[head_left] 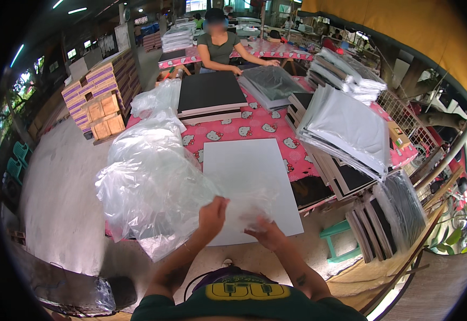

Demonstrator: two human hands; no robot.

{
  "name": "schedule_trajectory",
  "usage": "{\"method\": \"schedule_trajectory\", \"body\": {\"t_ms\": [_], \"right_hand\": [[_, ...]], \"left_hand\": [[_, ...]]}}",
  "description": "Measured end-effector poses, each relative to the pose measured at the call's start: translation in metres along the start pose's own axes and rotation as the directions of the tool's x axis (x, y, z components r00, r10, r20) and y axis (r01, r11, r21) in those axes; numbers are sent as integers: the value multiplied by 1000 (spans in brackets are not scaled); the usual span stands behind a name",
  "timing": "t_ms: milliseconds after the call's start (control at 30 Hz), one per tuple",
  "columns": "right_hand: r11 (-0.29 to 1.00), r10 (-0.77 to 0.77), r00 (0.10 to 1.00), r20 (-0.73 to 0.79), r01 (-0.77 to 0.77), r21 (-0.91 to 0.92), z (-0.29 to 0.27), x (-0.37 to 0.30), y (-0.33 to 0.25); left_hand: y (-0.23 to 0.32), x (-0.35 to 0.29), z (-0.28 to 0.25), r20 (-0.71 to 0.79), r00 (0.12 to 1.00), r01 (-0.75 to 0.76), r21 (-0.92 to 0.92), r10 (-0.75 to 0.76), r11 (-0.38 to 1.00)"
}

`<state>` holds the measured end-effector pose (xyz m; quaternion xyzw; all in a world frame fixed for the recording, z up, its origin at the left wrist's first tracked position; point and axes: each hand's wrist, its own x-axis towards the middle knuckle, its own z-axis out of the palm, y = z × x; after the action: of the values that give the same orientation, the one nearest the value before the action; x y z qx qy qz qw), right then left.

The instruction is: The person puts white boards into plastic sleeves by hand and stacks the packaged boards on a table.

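- Your left hand and right hand are pinching the clear plastic bag at its near end.
- The bag is trailing away leftward, overlapping the white board on the table.

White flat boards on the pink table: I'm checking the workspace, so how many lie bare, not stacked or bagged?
1: the white board lies before both hands, near edge under the clear bag. Others may be hidden in stacks.

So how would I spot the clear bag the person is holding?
Start at the table with the pink cartoon-print cloth. On its near end lies a plain white board; the clear plastic bag sits over its near edge, pinched by left hand and right hand. The heap of bags lies loose, unheld.
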<state>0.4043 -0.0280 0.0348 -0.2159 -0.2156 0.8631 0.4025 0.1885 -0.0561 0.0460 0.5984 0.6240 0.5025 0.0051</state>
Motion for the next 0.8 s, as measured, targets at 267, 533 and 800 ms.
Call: {"method": "schedule_trajectory", "body": {"t_ms": [267, 533, 800], "right_hand": [[582, -106, 935, 339, 334, -742, 14, -25, -85], [-754, -259, 965, 44, -174, -634, 36, -22, -101], [-616, -362, 930, -63, -289, -733, -1, -65, -144]], "left_hand": [[-50, 44, -103, 208, 977, -25, -79, 41, 997], [66, 63, -78, 715, 653, 180, -468, 250, 865], [-12, 32, -127, 388, 884, -411, 376, 261, 831]]}}
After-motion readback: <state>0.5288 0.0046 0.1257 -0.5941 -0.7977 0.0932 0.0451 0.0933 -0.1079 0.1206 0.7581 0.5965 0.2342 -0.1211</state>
